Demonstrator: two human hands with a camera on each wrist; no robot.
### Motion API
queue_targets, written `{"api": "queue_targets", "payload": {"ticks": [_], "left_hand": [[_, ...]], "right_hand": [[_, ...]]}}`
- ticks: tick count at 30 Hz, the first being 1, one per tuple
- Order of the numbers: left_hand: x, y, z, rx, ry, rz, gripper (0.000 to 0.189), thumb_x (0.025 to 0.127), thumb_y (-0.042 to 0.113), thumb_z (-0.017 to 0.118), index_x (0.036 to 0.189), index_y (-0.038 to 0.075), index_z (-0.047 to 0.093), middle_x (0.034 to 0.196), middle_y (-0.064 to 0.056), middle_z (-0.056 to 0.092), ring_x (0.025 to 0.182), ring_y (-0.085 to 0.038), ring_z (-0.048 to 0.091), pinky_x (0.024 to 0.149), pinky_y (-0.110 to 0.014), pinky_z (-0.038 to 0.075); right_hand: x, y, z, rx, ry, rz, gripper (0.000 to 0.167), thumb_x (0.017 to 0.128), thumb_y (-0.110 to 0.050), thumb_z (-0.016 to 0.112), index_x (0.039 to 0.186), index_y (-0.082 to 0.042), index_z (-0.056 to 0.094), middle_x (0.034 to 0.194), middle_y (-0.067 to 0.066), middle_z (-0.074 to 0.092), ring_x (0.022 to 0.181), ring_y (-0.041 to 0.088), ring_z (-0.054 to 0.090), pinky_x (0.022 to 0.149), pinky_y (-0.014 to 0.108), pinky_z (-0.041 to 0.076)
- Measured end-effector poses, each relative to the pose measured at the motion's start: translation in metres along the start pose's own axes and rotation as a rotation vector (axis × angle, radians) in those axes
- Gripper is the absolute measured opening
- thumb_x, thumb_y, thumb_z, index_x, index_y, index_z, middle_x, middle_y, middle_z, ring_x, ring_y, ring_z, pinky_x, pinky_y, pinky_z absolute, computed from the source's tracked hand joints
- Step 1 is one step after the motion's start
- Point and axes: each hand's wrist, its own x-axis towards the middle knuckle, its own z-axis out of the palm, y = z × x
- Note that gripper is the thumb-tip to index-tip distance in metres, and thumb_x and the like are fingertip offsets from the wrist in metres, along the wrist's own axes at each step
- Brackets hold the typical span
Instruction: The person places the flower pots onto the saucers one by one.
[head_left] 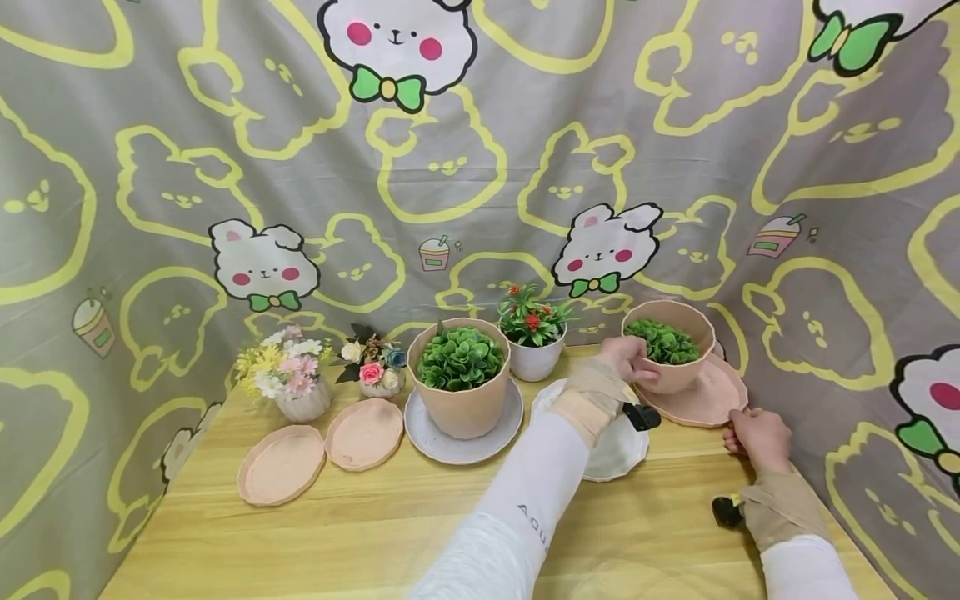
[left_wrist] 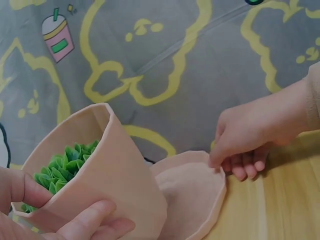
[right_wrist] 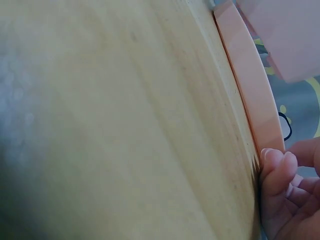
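Observation:
My left hand [head_left: 621, 358] grips the near-left rim of a pale pink flowerpot [head_left: 681, 377], thumb inside and fingers outside the wall. Low in that pot sits a leafy green plant [left_wrist: 66, 167]. The left wrist view shows the pot tilted over a pink saucer [head_left: 716, 393] on the table. At the saucer's front right edge, my right hand [head_left: 759, 439] pinches its rim between thumb and fingers. The saucer's side wall [right_wrist: 252, 80] runs along the wood in the right wrist view, with the fingertips at its near end.
A white saucer [head_left: 622, 454] lies under my left forearm. Another pink pot [head_left: 461, 408] with greenery stands on a grey-white saucer [head_left: 427, 442]. Left of it lie two small pink saucers [head_left: 365, 433]. Behind are a red-flowered plant [head_left: 534, 350] and two small flower pots [head_left: 302, 400]. A patterned curtain [head_left: 450, 192] backs the table.

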Motion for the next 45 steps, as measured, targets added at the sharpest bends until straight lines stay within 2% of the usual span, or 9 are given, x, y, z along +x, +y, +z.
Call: {"api": "queue_targets", "payload": {"ticks": [3,10,12,17,24,29,34,41,45], "left_hand": [[-0.001,-0.004,0.003,0.000,-0.006,-0.012,0.022,0.074,-0.014,0.040,0.083,0.006,0.038,0.110,-0.045,0.058,0.112,-0.055,0.057,0.096,-0.047,0.053],[0.005,-0.014,0.008,-0.004,-0.025,-0.082,0.017,0.076,-0.013,0.037,0.076,0.004,0.038,0.116,-0.047,0.054,0.118,-0.056,0.052,0.100,-0.044,0.051],[0.006,-0.017,0.010,-0.002,-0.011,-0.084,0.015,0.076,-0.013,0.038,0.083,0.000,0.043,0.116,-0.048,0.054,0.118,-0.057,0.051,0.100,-0.045,0.051],[0.005,-0.020,0.013,0.001,0.015,-0.071,0.035,0.076,-0.012,0.040,0.109,-0.004,0.048,0.115,-0.047,0.055,0.117,-0.057,0.052,0.099,-0.047,0.051],[0.000,-0.019,0.016,-0.012,0.045,-0.028,0.022,0.074,-0.013,0.042,0.093,-0.004,0.049,0.109,-0.046,0.058,0.112,-0.058,0.055,0.097,-0.051,0.051],[-0.007,-0.016,0.018,0.004,0.085,-0.021,0.017,0.075,-0.011,0.047,0.089,-0.003,0.051,0.112,-0.037,0.058,0.109,-0.056,0.058,0.094,-0.049,0.054],[-0.012,-0.014,0.016,0.036,0.085,-0.007,0.015,0.077,-0.008,0.052,0.089,0.001,0.055,0.117,-0.027,0.055,0.107,-0.053,0.060,0.092,-0.046,0.056],[-0.002,-0.018,0.016,0.029,0.061,-0.013,0.008,0.079,-0.005,0.060,0.085,0.001,0.060,0.113,-0.024,0.052,0.105,-0.054,0.060,0.090,-0.046,0.057],[0.004,-0.020,0.016,-0.005,0.034,-0.018,0.011,0.080,-0.004,0.064,0.090,0.000,0.061,0.116,-0.026,0.050,0.109,-0.054,0.058,0.090,-0.047,0.057]], "right_hand": [[-0.001,-0.001,0.000,0.005,-0.002,0.007,0.035,0.094,-0.021,0.041,0.097,0.010,0.057,0.045,-0.010,0.057,0.039,0.005,0.058,0.043,0.024,0.053],[-0.003,0.001,0.000,-0.024,-0.009,-0.019,0.037,0.095,-0.022,0.041,0.094,0.010,0.059,0.047,-0.008,0.058,0.041,0.007,0.059,0.045,0.024,0.053],[-0.003,0.001,0.000,-0.040,-0.001,-0.027,0.037,0.094,-0.022,0.041,0.092,0.009,0.060,0.046,-0.009,0.058,0.040,0.007,0.059,0.045,0.023,0.053],[-0.004,0.000,0.001,-0.042,0.002,-0.025,0.036,0.093,-0.023,0.042,0.090,0.007,0.061,0.045,-0.010,0.057,0.040,0.006,0.059,0.045,0.023,0.053],[-0.004,-0.002,0.003,-0.043,0.004,-0.019,0.034,0.093,-0.022,0.043,0.089,0.006,0.060,0.045,-0.010,0.057,0.040,0.006,0.058,0.045,0.023,0.053],[-0.004,-0.003,0.003,-0.062,0.008,-0.017,0.032,0.093,-0.022,0.042,0.086,0.004,0.060,0.044,-0.011,0.056,0.040,0.006,0.058,0.045,0.022,0.052],[-0.005,-0.004,0.002,-0.082,0.020,-0.033,0.034,0.094,-0.022,0.042,0.080,0.003,0.061,0.044,-0.010,0.056,0.040,0.006,0.058,0.045,0.021,0.050],[-0.004,-0.001,0.001,-0.074,0.014,-0.032,0.035,0.093,-0.024,0.041,0.082,0.003,0.060,0.046,-0.010,0.057,0.040,0.006,0.058,0.046,0.021,0.051],[-0.002,0.001,0.001,-0.056,0.011,-0.025,0.032,0.094,-0.023,0.041,0.087,0.004,0.058,0.046,-0.009,0.057,0.041,0.006,0.059,0.046,0.023,0.052]]}}
